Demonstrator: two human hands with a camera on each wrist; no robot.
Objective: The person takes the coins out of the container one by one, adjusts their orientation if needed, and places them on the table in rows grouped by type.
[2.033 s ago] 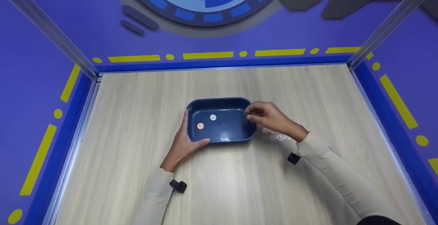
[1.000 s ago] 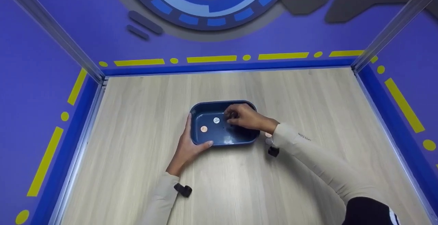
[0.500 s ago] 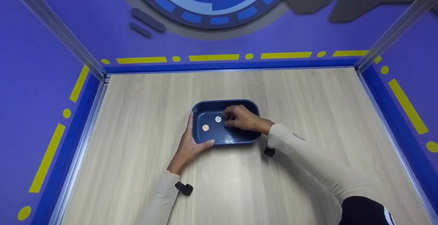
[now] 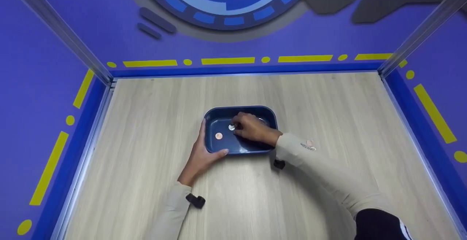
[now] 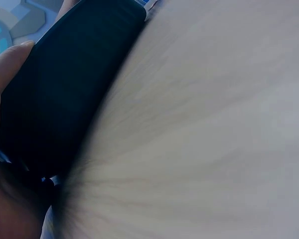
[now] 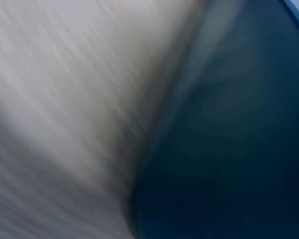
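A dark blue rectangular tray (image 4: 240, 148) rests on the table, with a copper coin (image 4: 218, 136) and a silver coin (image 4: 231, 127) on its floor. My left hand (image 4: 202, 158) grips the tray's left end, thumb over the front rim and fingers along the outer side. The left wrist view shows that thumb on the tray wall (image 5: 70, 74). My right hand (image 4: 251, 127) reaches into the tray from the right, its curled fingertips and thumb right at the silver coin. I cannot tell if they pinch it. The right wrist view is blurred, showing mostly tray (image 6: 229, 139) and table.
Coins (image 4: 309, 143) lie on the wooden table (image 4: 146, 123) right of the tray, partly hidden by the right sleeve (image 4: 310, 159). Blue-purple panels (image 4: 233, 46) enclose the table at the back and both sides. A black camera (image 4: 279, 164) hangs from the right wrist.
My right hand has moved left from the tray's right rim to the silver coin, and its sleeve now covers more of the table coins. My left hand keeps its grip.
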